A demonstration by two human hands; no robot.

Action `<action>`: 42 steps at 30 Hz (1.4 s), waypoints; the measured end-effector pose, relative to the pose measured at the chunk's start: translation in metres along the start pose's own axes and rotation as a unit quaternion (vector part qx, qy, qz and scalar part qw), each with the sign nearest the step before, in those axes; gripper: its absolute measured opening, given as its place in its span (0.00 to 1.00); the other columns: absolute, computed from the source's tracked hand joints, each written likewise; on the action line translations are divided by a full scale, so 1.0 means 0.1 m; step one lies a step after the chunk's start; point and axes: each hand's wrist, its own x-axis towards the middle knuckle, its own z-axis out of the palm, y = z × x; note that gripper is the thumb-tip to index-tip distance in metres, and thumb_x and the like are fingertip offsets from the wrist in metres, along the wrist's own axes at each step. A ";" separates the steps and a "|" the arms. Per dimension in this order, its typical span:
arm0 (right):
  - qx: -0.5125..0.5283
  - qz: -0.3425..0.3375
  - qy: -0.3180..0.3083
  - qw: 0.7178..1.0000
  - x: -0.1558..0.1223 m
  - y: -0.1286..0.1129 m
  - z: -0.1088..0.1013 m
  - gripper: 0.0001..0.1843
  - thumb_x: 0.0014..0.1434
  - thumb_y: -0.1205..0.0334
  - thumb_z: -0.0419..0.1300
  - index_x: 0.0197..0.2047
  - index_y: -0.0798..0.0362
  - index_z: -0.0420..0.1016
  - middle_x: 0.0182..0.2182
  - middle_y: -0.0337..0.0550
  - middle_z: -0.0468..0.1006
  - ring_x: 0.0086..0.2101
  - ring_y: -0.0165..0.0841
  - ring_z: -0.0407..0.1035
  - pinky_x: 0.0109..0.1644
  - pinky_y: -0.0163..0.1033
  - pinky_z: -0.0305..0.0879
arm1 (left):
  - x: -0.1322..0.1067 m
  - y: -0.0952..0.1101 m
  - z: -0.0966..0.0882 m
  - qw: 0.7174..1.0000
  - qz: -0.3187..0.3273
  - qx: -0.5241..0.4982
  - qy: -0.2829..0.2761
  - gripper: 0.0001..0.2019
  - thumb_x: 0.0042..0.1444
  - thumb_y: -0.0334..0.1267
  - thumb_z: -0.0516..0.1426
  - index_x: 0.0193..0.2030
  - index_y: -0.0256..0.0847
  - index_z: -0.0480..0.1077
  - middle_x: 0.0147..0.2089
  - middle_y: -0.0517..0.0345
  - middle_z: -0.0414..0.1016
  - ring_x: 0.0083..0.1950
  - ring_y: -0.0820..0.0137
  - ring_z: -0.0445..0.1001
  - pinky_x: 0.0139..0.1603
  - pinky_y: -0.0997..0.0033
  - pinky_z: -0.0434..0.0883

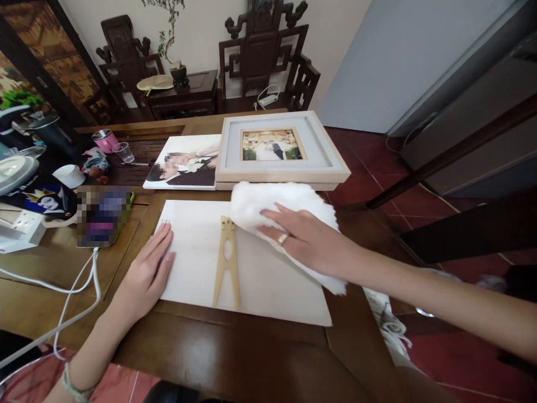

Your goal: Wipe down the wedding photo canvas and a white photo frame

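A white rectangular panel (191, 268), which looks like the back of a picture frame, lies flat on the wooden table. A beige A-shaped stand leg (227, 263) is fixed near its top middle. My left hand (149, 271) rests on the panel's left edge with its fingers stretched out, holding nothing. My right hand (300, 238), with a ring on one finger, presses on a fluffy white cloth (272, 198) and grips it. The cloth covers the panel's upper right corner and hangs over its right edge.
Behind the panel lie a framed photo (224, 151) on another frame and a photo panel (188, 170). A phone (104, 215) with a white cable (95, 274), a dark mug (50, 196), a white cup (69, 176) and a pink cup (104, 141) stand left.
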 end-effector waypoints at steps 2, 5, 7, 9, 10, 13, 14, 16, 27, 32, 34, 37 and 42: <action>-0.043 -0.069 0.029 0.996 -0.21 0.00 0.09 0.19 0.63 0.68 0.47 0.51 0.57 0.74 0.55 0.58 0.75 0.63 0.50 0.57 0.64 0.66 0.54 | 0.00 0.01 0.00 1.000 0.004 0.001 0.001 0.23 0.68 0.39 0.48 0.67 0.35 0.60 0.70 0.46 0.58 0.71 0.59 0.57 0.71 0.51 0.56; -0.065 -0.190 0.052 0.978 -0.57 -0.12 0.27 0.15 0.58 0.73 0.50 0.42 0.55 0.76 0.60 0.61 0.69 0.65 0.50 0.52 0.66 0.67 0.46 | 0.01 0.01 0.01 1.000 0.005 0.003 0.000 0.23 0.67 0.39 0.48 0.67 0.35 0.60 0.70 0.46 0.58 0.71 0.59 0.57 0.71 0.51 0.56; -0.063 -0.240 0.027 0.968 -0.75 -0.23 0.34 0.11 0.55 0.72 0.55 0.38 0.54 0.77 0.62 0.61 0.66 0.65 0.53 0.51 0.66 0.68 0.45 | 0.01 0.02 0.01 1.000 0.005 0.003 0.000 0.23 0.67 0.39 0.49 0.67 0.35 0.60 0.70 0.45 0.58 0.71 0.59 0.57 0.71 0.51 0.56; -0.055 -0.262 -0.013 0.964 -0.82 -0.30 0.34 0.08 0.53 0.69 0.58 0.37 0.53 0.77 0.63 0.59 0.65 0.65 0.54 0.52 0.67 0.67 0.44 | 0.02 0.02 0.01 1.000 0.006 0.004 0.000 0.23 0.67 0.39 0.49 0.67 0.35 0.60 0.70 0.45 0.58 0.71 0.58 0.57 0.72 0.52 0.56; -0.048 -0.261 -0.032 0.964 -0.81 -0.30 0.32 0.09 0.52 0.68 0.59 0.38 0.53 0.77 0.63 0.58 0.65 0.65 0.53 0.51 0.68 0.66 0.44 | 0.02 0.02 0.01 1.000 0.008 0.005 0.000 0.23 0.67 0.39 0.49 0.67 0.35 0.60 0.70 0.45 0.58 0.71 0.58 0.57 0.72 0.52 0.56; -0.045 -0.232 -0.069 0.969 -0.61 -0.16 0.21 0.16 0.52 0.69 0.60 0.45 0.52 0.78 0.66 0.52 0.61 0.67 0.49 0.45 0.69 0.64 0.42 | 0.02 0.02 0.02 1.000 0.011 0.007 0.004 0.23 0.67 0.39 0.49 0.67 0.35 0.60 0.70 0.46 0.58 0.71 0.59 0.57 0.72 0.52 0.56; -0.055 -0.217 -0.070 0.972 -0.52 -0.09 0.17 0.18 0.52 0.70 0.59 0.47 0.52 0.77 0.67 0.53 0.59 0.68 0.49 0.43 0.69 0.64 0.42 | 0.02 0.01 0.02 1.000 0.011 0.007 0.005 0.23 0.67 0.39 0.49 0.67 0.35 0.61 0.70 0.46 0.59 0.71 0.59 0.57 0.71 0.52 0.56; -0.086 -0.187 -0.058 0.977 -0.32 0.08 0.09 0.20 0.53 0.72 0.58 0.51 0.56 0.75 0.68 0.56 0.57 0.68 0.49 0.41 0.69 0.65 0.41 | 0.02 0.01 0.02 1.000 0.010 0.006 0.007 0.23 0.67 0.39 0.49 0.66 0.34 0.61 0.70 0.45 0.59 0.70 0.59 0.58 0.71 0.52 0.56; -0.178 -0.214 -0.009 0.961 -0.68 -0.42 0.31 0.10 0.54 0.64 0.61 0.38 0.56 0.80 0.57 0.68 0.70 0.58 0.63 0.62 0.57 0.69 0.61 | 0.02 0.01 0.01 1.000 0.000 0.003 -0.001 0.23 0.67 0.41 0.48 0.66 0.36 0.61 0.70 0.46 0.59 0.71 0.59 0.57 0.71 0.51 0.56; -0.141 -0.241 -0.036 0.959 -0.88 -0.68 0.29 0.04 0.55 0.63 0.62 0.32 0.51 0.79 0.54 0.58 0.75 0.54 0.52 0.70 0.55 0.53 0.70 | 0.02 0.01 0.02 1.000 0.003 0.005 0.001 0.23 0.67 0.41 0.48 0.66 0.36 0.61 0.70 0.46 0.58 0.71 0.59 0.57 0.71 0.49 0.56; -0.116 -0.212 -0.066 0.968 -0.75 -0.59 0.21 0.08 0.54 0.62 0.63 0.38 0.52 0.80 0.56 0.59 0.73 0.56 0.52 0.68 0.58 0.53 0.68 | 0.02 0.01 0.02 1.000 0.004 0.005 0.002 0.23 0.67 0.41 0.48 0.66 0.35 0.61 0.70 0.46 0.58 0.71 0.59 0.57 0.71 0.50 0.56; -0.106 -0.163 -0.086 0.977 -0.44 -0.33 0.10 0.17 0.54 0.65 0.62 0.48 0.54 0.78 0.63 0.58 0.64 0.63 0.52 0.56 0.64 0.55 0.60 | 0.02 0.00 0.02 1.000 0.001 0.005 0.001 0.23 0.68 0.42 0.48 0.66 0.34 0.62 0.70 0.45 0.59 0.71 0.59 0.58 0.71 0.50 0.56; -0.131 -0.152 -0.073 0.977 -0.02 -0.01 0.06 0.23 0.56 0.69 0.58 0.56 0.59 0.71 0.67 0.59 0.56 0.68 0.51 0.40 0.69 0.63 0.43 | 0.02 0.01 0.00 1.000 -0.011 0.008 -0.002 0.23 0.68 0.43 0.48 0.65 0.34 0.62 0.69 0.44 0.60 0.70 0.59 0.59 0.70 0.49 0.57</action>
